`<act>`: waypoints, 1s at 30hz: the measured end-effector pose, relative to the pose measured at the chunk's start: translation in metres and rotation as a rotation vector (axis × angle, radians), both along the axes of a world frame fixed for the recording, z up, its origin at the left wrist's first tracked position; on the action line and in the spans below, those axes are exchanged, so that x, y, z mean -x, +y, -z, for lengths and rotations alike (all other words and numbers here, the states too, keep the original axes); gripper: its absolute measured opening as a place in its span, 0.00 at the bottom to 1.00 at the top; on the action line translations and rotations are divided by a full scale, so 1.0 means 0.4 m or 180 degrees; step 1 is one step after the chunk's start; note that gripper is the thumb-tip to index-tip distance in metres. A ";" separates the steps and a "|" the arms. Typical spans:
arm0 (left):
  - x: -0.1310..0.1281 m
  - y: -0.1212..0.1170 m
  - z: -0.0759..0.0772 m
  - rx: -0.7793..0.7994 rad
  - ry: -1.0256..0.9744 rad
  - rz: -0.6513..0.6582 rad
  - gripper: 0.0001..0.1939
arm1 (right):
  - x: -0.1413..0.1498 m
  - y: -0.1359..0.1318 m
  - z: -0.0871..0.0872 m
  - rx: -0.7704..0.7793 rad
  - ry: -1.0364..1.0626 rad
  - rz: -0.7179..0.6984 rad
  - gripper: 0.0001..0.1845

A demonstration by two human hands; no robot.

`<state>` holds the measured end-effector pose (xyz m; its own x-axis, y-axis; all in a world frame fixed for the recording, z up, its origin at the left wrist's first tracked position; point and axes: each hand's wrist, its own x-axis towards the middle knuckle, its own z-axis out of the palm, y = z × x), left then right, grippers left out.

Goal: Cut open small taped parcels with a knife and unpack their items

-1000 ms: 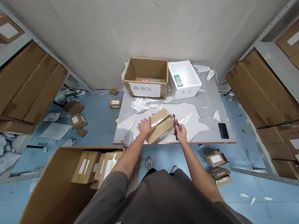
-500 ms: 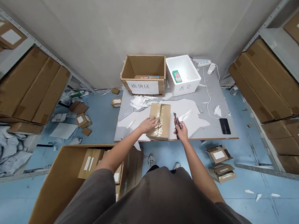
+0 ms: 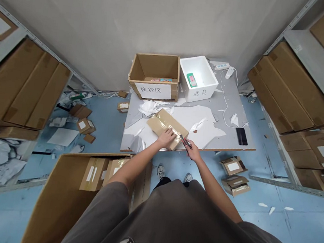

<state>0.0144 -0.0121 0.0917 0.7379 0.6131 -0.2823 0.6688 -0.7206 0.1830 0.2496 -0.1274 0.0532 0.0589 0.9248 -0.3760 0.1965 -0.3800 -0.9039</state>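
My left hand (image 3: pixel 166 138) pins the taped carton (image 3: pixel 164 125), its long axis ten-to-four; my right hand (image 3: pixel 193 152) grips the cutter (image 3: pixel 185 141) at its four-o'clock end.

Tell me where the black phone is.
The black phone lies on the grey table near its right edge, right of the white paper sheet, beside the white cable.

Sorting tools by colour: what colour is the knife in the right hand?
Red and black knife, seen in the head view.
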 end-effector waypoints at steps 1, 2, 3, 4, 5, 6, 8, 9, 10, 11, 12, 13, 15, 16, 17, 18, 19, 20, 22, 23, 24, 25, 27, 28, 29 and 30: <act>-0.010 -0.011 0.000 -0.0049 0.0012 -0.0193 0.54 | -0.011 -0.005 0.002 -0.0016 -0.0172 -0.0059 0.30; -0.019 -0.022 0.000 -0.0085 0.0024 -0.0389 0.54 | -0.022 -0.007 0.003 -0.0043 -0.0334 -0.0098 0.28; -0.024 -0.031 0.000 -0.0109 0.0029 -0.0559 0.54 | -0.034 -0.004 0.002 -0.0083 -0.0469 -0.0122 0.26; -0.028 -0.040 0.000 -0.0126 0.0022 -0.0692 0.54 | -0.045 0.003 0.000 -0.0131 -0.0576 -0.0142 0.25; -0.029 -0.048 0.001 -0.0138 0.0000 -0.0785 0.54 | -0.054 0.013 -0.002 -0.0177 -0.0661 -0.0174 0.24; -0.029 -0.054 0.001 -0.0142 -0.0033 -0.0845 0.54 | -0.061 0.028 -0.005 -0.0224 -0.0725 -0.0231 0.22; -0.025 -0.063 0.004 -0.0119 -0.0102 -0.0914 0.56 | -0.068 0.061 -0.012 -0.0319 -0.0813 -0.0382 0.20; -0.023 -0.066 0.006 -0.0094 -0.0122 -0.0949 0.56 | -0.070 0.076 -0.015 -0.0350 -0.0829 -0.0454 0.20; -0.021 -0.067 0.007 -0.0070 -0.0135 -0.0989 0.57 | -0.070 0.090 -0.017 -0.0355 -0.0806 -0.0509 0.19; -0.019 -0.067 0.009 -0.0046 -0.0140 -0.1025 0.58 | -0.071 0.100 -0.018 -0.0316 -0.0728 -0.0556 0.19; -0.018 -0.066 0.011 -0.0027 -0.0140 -0.1054 0.58 | -0.071 0.106 -0.018 -0.0232 -0.0603 -0.0597 0.19; -0.017 -0.065 0.013 -0.0014 -0.0138 -0.1069 0.59 | -0.072 0.109 -0.017 -0.0113 -0.0447 -0.0639 0.20; -0.017 -0.063 0.017 -0.0001 -0.0127 -0.1074 0.59 | -0.074 0.108 -0.014 0.0152 -0.0089 -0.0721 0.21; -0.018 -0.063 0.018 0.0000 -0.0122 -0.1072 0.59 | -0.075 0.106 -0.013 0.0276 0.0073 -0.0740 0.22; -0.018 -0.063 0.019 0.0003 -0.0115 -0.1067 0.59 | -0.076 0.103 -0.012 0.0384 0.0206 -0.0747 0.22; -0.018 -0.064 0.019 0.0000 -0.0109 -0.1066 0.59 | -0.077 0.100 -0.011 0.0469 0.0308 -0.0747 0.23; -0.019 -0.065 0.019 -0.0006 -0.0100 -0.1064 0.59 | -0.077 0.097 -0.011 0.0533 0.0385 -0.0752 0.23; -0.019 -0.066 0.018 -0.0010 -0.0090 -0.1055 0.59 | -0.077 0.094 -0.011 0.0575 0.0437 -0.0761 0.24; -0.019 -0.068 0.016 -0.0008 -0.0062 -0.1032 0.58 | -0.077 0.088 -0.011 0.0602 0.0500 -0.0784 0.24; -0.020 -0.068 0.015 -0.0008 -0.0053 -0.1032 0.58 | -0.075 0.086 -0.011 0.0613 0.0520 -0.0782 0.24; -0.020 -0.068 0.014 -0.0003 -0.0048 -0.1031 0.58 | -0.074 0.084 -0.011 0.0635 0.0530 -0.0774 0.23; -0.021 -0.067 0.013 0.0005 -0.0045 -0.1030 0.58 | -0.073 0.083 -0.011 0.0662 0.0530 -0.0764 0.23; -0.022 -0.066 0.012 0.0005 -0.0032 -0.1022 0.58 | -0.070 0.083 -0.012 0.0689 0.0529 -0.0766 0.23; -0.023 -0.065 0.012 0.0008 -0.0017 -0.1002 0.58 | -0.070 0.084 -0.013 0.0689 0.0533 -0.0786 0.23; -0.024 -0.064 0.012 0.0003 0.0000 -0.0986 0.57 | -0.069 0.086 -0.015 0.0686 0.0534 -0.0821 0.23; -0.024 -0.063 0.012 -0.0006 0.0020 -0.0977 0.57 | -0.068 0.087 -0.016 0.0685 0.0520 -0.0857 0.23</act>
<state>0.0242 -0.0372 0.0867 0.5162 0.8077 -0.2849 0.8564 -0.4850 0.1770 0.2769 -0.0926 0.0596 -0.2521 0.7978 -0.5477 0.1750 -0.5191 -0.8366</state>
